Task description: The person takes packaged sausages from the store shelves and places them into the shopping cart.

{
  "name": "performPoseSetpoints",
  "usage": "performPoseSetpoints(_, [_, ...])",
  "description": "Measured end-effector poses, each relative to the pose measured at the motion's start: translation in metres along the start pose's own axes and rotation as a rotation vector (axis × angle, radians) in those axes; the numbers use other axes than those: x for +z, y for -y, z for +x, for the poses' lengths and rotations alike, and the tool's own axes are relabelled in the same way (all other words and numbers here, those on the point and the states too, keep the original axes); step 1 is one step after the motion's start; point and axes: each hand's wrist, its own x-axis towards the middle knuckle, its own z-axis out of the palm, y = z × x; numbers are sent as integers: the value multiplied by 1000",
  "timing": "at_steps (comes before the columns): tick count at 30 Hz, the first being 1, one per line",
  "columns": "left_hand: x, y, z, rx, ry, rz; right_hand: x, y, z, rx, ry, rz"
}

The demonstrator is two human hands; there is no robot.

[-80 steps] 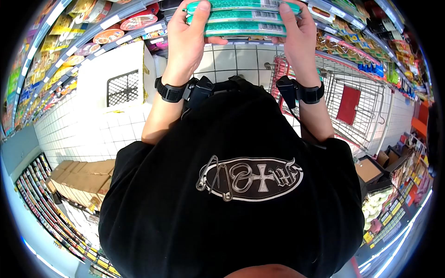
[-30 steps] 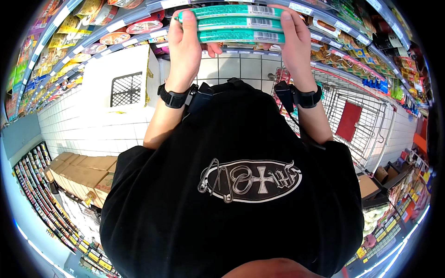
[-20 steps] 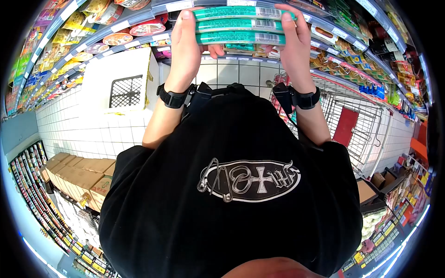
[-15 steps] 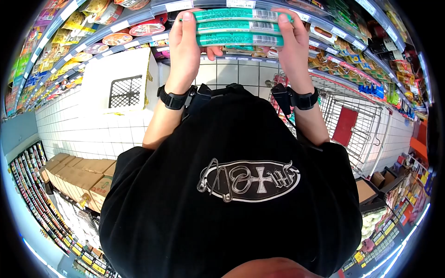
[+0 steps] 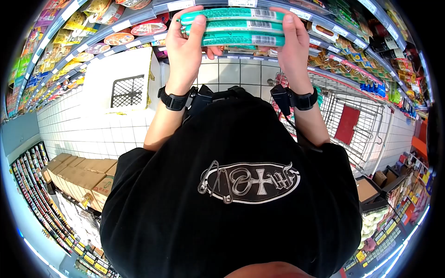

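While the left hand (image 5: 184, 53) and right hand (image 5: 293, 53) clamp opposite ends of three stacked green packets (image 5: 237, 25), the grip looks secure! Slick film, probably light and slightly bendy: both ends suit a gentle pinch. The stack is up before the shelf (image 5: 141, 17), cart (image 5: 347, 124) to the right, white box (image 5: 104, 83) left.

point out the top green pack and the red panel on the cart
Top long glossy green pack (image 5: 232, 15): head view, middle of its printed side
Flat red rectangular panel (image 5: 347, 124): head view, middle of its face
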Motion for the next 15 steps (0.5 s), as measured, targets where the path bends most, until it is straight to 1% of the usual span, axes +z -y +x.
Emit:
performPoseSetpoints(3, [1, -4, 0, -12, -1, -28, -2, -5, 0, -20, -34, 10])
performPoseSetpoints(5, [7, -14, -3, -65, -89, -1, 2, -2, -2, -9, -39, -7])
performPoseSetpoints(6, [8, -14, -4, -65, -94, 1, 4, 0, -2, -2, -43, -24])
performPoseSetpoints(8, [7, -14, -5, -50, -120, -154, 4, -1, -4, 6, -37, -34])
performPoseSetpoints(9, [3, -10, -5, -47, -127, -151, 5, -2, -4, 11, -33, -47])
performPoseSetpoints(11, [-6, 1, -4, 13, -35, -91, 8, -5, -5, 3, -48, -58])
performPoseSetpoints(13, [-7, -3, -8, 0, -26, -61, 10, -5, -3, -15, -62, -72])
performPoseSetpoints(15, [-7, -8, -9, 35, 20, -26, 14, -4, -2, -18, -74, -48])
